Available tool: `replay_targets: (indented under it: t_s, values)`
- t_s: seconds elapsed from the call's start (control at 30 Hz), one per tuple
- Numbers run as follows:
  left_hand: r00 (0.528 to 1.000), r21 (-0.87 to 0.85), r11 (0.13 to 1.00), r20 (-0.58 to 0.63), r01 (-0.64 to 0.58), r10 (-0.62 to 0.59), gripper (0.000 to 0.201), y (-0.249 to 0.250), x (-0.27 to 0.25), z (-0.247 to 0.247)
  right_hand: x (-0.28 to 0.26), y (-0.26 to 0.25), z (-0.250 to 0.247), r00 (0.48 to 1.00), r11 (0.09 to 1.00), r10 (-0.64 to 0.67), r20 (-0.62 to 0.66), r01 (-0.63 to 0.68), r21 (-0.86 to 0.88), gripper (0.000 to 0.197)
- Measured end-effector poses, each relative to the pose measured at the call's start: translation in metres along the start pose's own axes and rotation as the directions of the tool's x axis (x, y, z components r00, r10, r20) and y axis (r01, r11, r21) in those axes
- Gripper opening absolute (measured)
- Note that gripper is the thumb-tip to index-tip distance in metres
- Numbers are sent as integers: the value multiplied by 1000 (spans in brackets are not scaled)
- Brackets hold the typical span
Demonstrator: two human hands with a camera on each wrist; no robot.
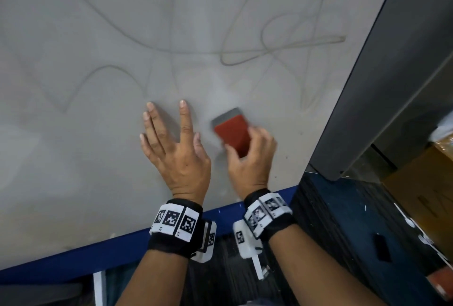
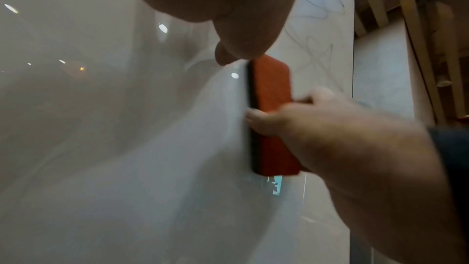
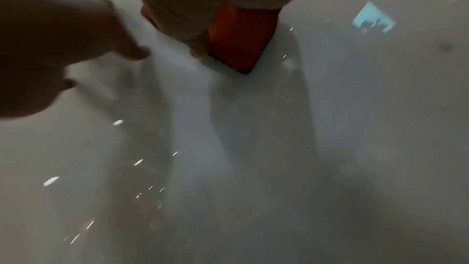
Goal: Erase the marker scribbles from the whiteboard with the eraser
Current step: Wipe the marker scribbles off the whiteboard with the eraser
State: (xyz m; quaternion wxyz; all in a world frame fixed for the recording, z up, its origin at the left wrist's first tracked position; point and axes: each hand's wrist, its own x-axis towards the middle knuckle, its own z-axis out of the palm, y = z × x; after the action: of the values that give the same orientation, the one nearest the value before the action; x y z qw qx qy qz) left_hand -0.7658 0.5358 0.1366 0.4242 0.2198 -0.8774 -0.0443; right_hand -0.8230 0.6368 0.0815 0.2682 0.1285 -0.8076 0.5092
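Where head view blurs, eraser's black felt edge-on.

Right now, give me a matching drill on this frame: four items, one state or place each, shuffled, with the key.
Items:
1. left hand
2. right hand
3. eraser
4. scribbles

States:
A. red back, dark felt face against the whiteboard
B. flat on the board, fingers spread
C. still on the board, above both hands
D. curled round the eraser's lower end

Pairs: 1-B, 2-D, 3-A, 4-C
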Motion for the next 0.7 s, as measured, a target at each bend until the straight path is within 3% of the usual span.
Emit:
replay_targets:
  t_s: [0.07,0.13,0.2,0.27,0.4,0.47,0.57,0.6,0.63,0.7]
  values:
    - [1000,3,1000,-3,-12,12,70,-2,0,0,17,28,-14,966,972,220,-139,-204,118,63]
    - [1000,-2,1000,-5,-14,14,70,-2,1,0,35,48,-26,863,893,430,-267,-364,264,64]
    - [1000,-9,1000,-10,-11,11,70,-1,0,0,46,48,-28,793,849,516,-323,-424,315,65]
    - [1000,-16,1000,-15,-2,2,71,2,0,1,47,30,-23,807,859,497,-318,-408,309,63]
    - [999,-21,1000,-31,8,-9,73,3,0,2,38,21,-27,933,950,291,-210,-257,175,64]
    - [999,-23,1000,-35,7,-8,74,3,0,2,52,38,-41,897,928,361,-256,-318,194,61]
    - [999,-31,999,-41,10,-12,73,4,1,2,79,42,-55,740,819,566,-365,-455,349,53]
    - [999,-33,999,-42,10,-12,73,4,1,2,81,33,-53,741,827,556,-377,-447,341,53]
    - [999,-34,999,-42,11,-13,73,5,1,2,77,21,-48,770,850,519,-371,-418,322,55]
    - [999,-28,999,-45,20,-21,74,5,1,4,58,-1,-34,882,919,368,-294,-298,257,58]
